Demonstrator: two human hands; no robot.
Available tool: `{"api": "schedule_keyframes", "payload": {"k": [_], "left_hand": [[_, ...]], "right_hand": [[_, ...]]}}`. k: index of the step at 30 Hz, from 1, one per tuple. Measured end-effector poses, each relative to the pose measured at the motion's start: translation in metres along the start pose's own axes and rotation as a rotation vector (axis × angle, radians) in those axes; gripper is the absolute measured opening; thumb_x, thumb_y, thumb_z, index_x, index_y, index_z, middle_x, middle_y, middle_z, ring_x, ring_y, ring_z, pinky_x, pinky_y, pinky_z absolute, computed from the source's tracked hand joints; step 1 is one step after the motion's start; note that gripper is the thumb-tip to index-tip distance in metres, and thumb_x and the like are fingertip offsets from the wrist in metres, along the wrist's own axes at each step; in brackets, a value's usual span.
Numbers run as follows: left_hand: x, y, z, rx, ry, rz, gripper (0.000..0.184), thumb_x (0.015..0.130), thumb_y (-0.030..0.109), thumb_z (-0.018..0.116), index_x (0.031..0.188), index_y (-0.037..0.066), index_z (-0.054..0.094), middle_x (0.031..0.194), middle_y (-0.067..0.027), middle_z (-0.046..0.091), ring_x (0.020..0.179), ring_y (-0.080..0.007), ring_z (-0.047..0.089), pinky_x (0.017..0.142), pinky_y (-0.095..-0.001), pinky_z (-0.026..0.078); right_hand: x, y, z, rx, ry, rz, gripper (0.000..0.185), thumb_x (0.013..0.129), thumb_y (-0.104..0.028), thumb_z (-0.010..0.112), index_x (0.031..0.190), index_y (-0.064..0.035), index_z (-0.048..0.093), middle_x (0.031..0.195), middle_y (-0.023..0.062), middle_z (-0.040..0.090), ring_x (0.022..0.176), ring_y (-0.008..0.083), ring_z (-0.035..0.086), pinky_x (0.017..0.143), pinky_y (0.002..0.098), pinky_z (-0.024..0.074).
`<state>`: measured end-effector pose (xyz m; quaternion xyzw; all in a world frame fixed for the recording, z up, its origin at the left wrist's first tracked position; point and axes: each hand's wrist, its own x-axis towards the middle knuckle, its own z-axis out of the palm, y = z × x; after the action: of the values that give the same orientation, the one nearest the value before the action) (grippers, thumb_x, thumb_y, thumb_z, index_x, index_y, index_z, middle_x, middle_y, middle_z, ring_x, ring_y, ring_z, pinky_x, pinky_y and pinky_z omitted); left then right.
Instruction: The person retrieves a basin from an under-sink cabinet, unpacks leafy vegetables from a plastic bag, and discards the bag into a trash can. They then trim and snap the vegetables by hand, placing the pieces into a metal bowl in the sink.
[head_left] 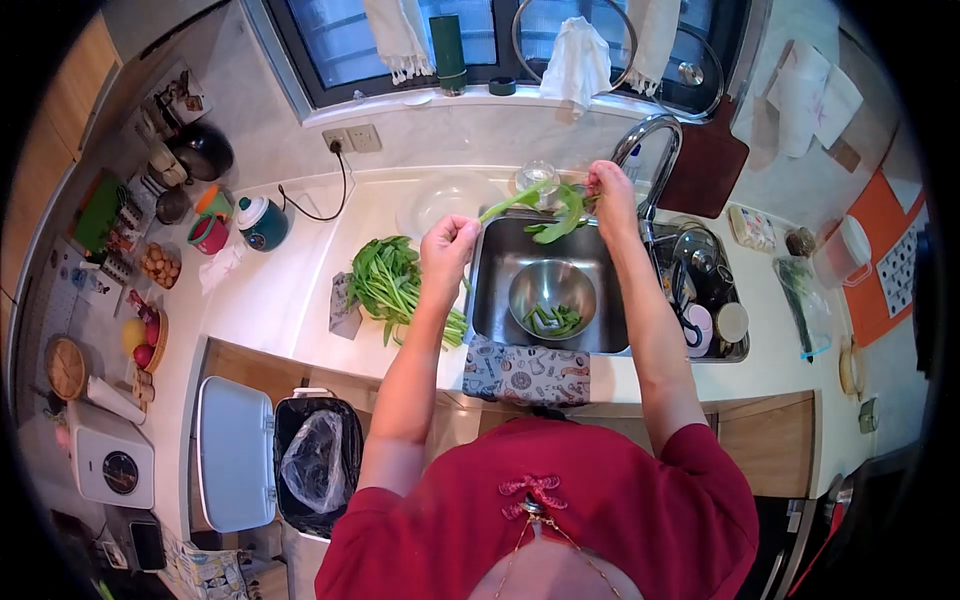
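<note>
Above the sink (484, 300), a leafy green stalk (560, 218) stretches between my two hands. My left hand (449, 250) pinches its stem end on the left. Over the sink's far right side, my right hand (611, 195) is closed on the leafy end; its fingertips partly hide the leaves. A steel bowl (582, 290) stands in the sink, with several short green pieces (553, 320) at its bottom. Left of my left forearm lies a bunch of leafy greens (388, 275) on the counter, partly over a grey sheet (345, 308).
The faucet (660, 150) arches beside my right hand. A clear glass bowl (537, 175) and a translucent plate (425, 205) sit behind the sink. A patterned cloth (527, 372) hangs over its front edge. An open, bag-lined trash bin (318, 455) stands at lower left.
</note>
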<state>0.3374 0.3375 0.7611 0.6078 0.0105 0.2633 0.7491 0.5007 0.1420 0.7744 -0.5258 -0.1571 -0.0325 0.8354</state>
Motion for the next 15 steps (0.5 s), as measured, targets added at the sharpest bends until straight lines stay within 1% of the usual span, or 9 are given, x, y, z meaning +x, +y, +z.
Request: {"api": "schedule_keyframes", "payload": {"k": [2, 4, 5, 7, 8, 9, 11, 12, 15], "left_hand": [[0.000, 0.004, -0.001, 0.061, -0.056, -0.025, 0.011, 0.084, 0.014, 0.057, 0.080, 0.003, 0.058, 0.059, 0.0061, 0.044, 0.048, -0.0013, 0.033, 0.042, -0.0170, 0.023], [0.000, 0.008, 0.002, 0.087, -0.053, -0.051, 0.011, 0.083, 0.013, 0.057, 0.078, 0.004, 0.058, 0.060, 0.0062, 0.045, 0.048, -0.0012, 0.035, 0.043, -0.0170, 0.025], [0.002, 0.009, 0.003, 0.114, -0.055, -0.076, 0.011, 0.082, 0.013, 0.058, 0.076, 0.004, 0.059, 0.060, 0.0063, 0.047, 0.049, -0.0011, 0.037, 0.044, -0.0171, 0.027], [0.006, 0.008, 0.006, 0.081, -0.076, -0.093, 0.012, 0.082, 0.014, 0.058, 0.075, 0.004, 0.059, 0.059, 0.0063, 0.046, 0.049, -0.0012, 0.036, 0.043, -0.0171, 0.026], [0.008, 0.008, 0.008, 0.048, -0.090, -0.107, 0.012, 0.082, 0.014, 0.058, 0.075, 0.004, 0.059, 0.059, 0.0063, 0.045, 0.048, -0.0012, 0.035, 0.043, -0.0172, 0.026], [0.009, 0.008, 0.008, 0.050, -0.095, -0.108, 0.012, 0.082, 0.014, 0.058, 0.075, 0.004, 0.059, 0.059, 0.0063, 0.045, 0.048, -0.0012, 0.035, 0.043, -0.0172, 0.026], [0.012, 0.008, 0.009, 0.031, -0.152, -0.149, 0.013, 0.082, 0.015, 0.057, 0.077, 0.003, 0.058, 0.059, 0.0042, 0.045, 0.047, -0.0022, 0.034, 0.043, -0.0172, 0.025], [0.014, 0.008, 0.009, 0.031, -0.155, -0.150, 0.013, 0.082, 0.015, 0.057, 0.077, 0.003, 0.058, 0.059, 0.0042, 0.045, 0.047, -0.0022, 0.034, 0.043, -0.0172, 0.025], [0.019, 0.008, 0.011, 0.043, -0.198, -0.181, 0.015, 0.082, 0.017, 0.057, 0.078, 0.003, 0.058, 0.059, 0.0037, 0.046, 0.047, -0.0029, 0.034, 0.042, -0.0176, 0.025]], "right_hand": [[0.001, -0.011, 0.000, 0.047, -0.017, -0.004, 0.013, 0.084, -0.015, 0.051, 0.081, -0.0044, 0.058, 0.075, 0.0017, 0.054, 0.063, 0.0086, 0.047, 0.056, 0.0220, 0.0367], [-0.010, -0.032, 0.006, -0.128, -0.118, -0.141, 0.012, 0.083, -0.015, 0.055, 0.086, -0.0037, 0.059, 0.081, 0.0022, 0.055, 0.071, 0.0094, 0.050, 0.063, 0.0207, 0.0380], [-0.015, -0.039, 0.008, -0.130, -0.112, -0.140, 0.012, 0.083, -0.015, 0.055, 0.086, -0.0037, 0.059, 0.081, 0.0022, 0.055, 0.071, 0.0094, 0.050, 0.063, 0.0207, 0.0380], [-0.024, -0.049, 0.015, -0.537, -0.338, -0.444, 0.012, 0.080, -0.013, 0.059, 0.089, -0.0041, 0.059, 0.081, 0.0026, 0.055, 0.077, 0.0116, 0.051, 0.071, 0.0215, 0.0388], [-0.026, -0.050, 0.018, -0.562, -0.426, -0.525, 0.013, 0.077, -0.010, 0.062, 0.088, -0.0048, 0.060, 0.081, 0.0051, 0.055, 0.081, 0.0177, 0.053, 0.075, 0.0268, 0.0407], [-0.028, -0.050, 0.020, -0.562, -0.420, -0.525, 0.013, 0.077, -0.010, 0.062, 0.088, -0.0048, 0.060, 0.081, 0.0051, 0.055, 0.081, 0.0177, 0.053, 0.075, 0.0268, 0.0407], [-0.033, -0.050, 0.024, -0.775, -0.535, -0.764, 0.012, 0.074, -0.009, 0.062, 0.085, -0.0048, 0.060, 0.082, 0.0083, 0.056, 0.082, 0.0236, 0.053, 0.075, 0.0317, 0.0416], [-0.037, -0.051, 0.026, -0.787, -0.576, -0.760, 0.012, 0.073, -0.009, 0.062, 0.084, -0.0049, 0.060, 0.081, 0.0105, 0.056, 0.082, 0.0279, 0.052, 0.075, 0.0360, 0.0417], [-0.040, -0.047, 0.023, -0.884, -0.650, -0.789, 0.011, 0.074, -0.009, 0.061, 0.083, -0.0049, 0.061, 0.079, 0.0112, 0.056, 0.080, 0.0289, 0.052, 0.072, 0.0373, 0.0419]]}}
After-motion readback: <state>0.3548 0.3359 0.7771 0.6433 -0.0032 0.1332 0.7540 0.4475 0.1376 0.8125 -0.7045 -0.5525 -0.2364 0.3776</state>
